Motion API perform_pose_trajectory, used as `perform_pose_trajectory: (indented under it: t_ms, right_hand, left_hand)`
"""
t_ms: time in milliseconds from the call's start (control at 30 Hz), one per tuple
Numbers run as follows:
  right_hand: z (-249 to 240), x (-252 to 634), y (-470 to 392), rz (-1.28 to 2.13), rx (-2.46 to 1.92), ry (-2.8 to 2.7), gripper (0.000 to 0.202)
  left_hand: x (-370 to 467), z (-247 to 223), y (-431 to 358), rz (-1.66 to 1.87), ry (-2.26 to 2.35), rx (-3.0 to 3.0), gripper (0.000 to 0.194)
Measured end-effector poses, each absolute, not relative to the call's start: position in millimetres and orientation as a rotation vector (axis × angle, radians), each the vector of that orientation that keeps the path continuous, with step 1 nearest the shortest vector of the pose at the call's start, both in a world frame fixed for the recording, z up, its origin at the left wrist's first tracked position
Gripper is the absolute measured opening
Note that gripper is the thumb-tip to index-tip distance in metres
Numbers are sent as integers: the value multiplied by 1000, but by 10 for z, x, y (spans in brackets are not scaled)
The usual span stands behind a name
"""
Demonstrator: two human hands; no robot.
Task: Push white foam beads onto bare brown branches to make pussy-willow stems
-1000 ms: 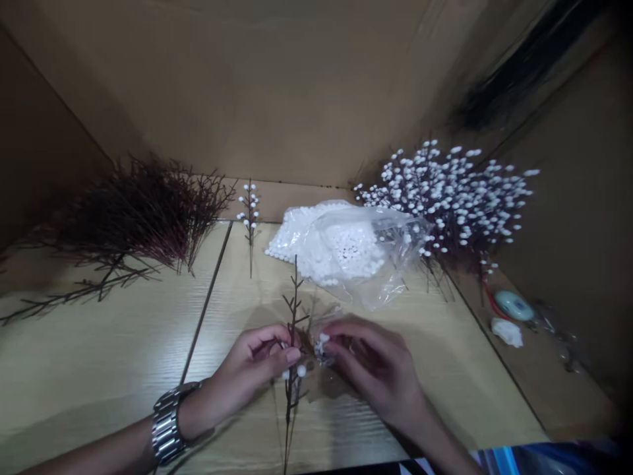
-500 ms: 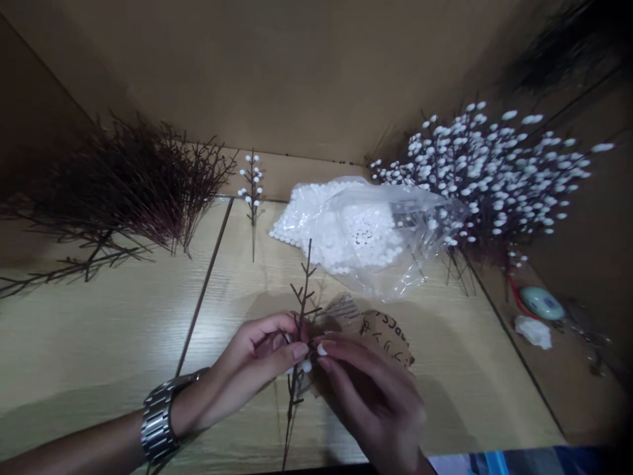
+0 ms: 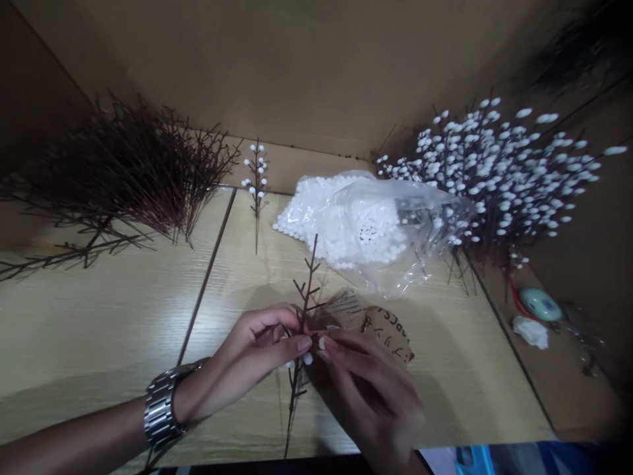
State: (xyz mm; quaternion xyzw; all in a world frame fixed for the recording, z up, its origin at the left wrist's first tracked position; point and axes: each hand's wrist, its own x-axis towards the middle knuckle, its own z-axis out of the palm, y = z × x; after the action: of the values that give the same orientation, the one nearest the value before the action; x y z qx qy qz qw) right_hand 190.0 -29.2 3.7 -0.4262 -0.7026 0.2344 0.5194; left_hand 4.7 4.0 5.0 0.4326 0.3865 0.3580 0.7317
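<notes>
My left hand, with a metal watch on its wrist, pinches a dark brown artificial twig at about its middle. The twig stands nearly upright, its short side branches bare toward the top. White berries sit on it just below my fingers. My right hand is closed, with a small white berry between thumb and forefinger, close to the twig's right side. Whether that berry touches a branch tip I cannot tell. Beyond my hands lies a clear plastic bag of white berries.
A heap of bare twigs lies at the left. One berry twig lies behind, and a large pile of berried twigs at the right. Torn cardboard is under my right hand. A pale green oval object and white crumpled piece lie right.
The camera view has shifted slightly. Both hands keep their grip on the twig and the berry, and the twig has tilted a little more to the right.
</notes>
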Motion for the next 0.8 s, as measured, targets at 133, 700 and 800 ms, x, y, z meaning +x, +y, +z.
perform_pose_trajectory:
  t_ms: [133, 700, 800]
  right_hand:
    - [16, 1884, -308, 595, -1044, -1666, 39]
    - [-31, 1937, -328, 630, -1056, -1712, 47]
    - [-34, 1931, -327, 619, -1066, -1701, 47]
  left_hand:
    - [38, 33, 34, 809, 841, 961, 15]
    - [41, 52, 43, 771, 912, 1035, 14]
    - [43, 47, 41, 772, 917, 1029, 14]
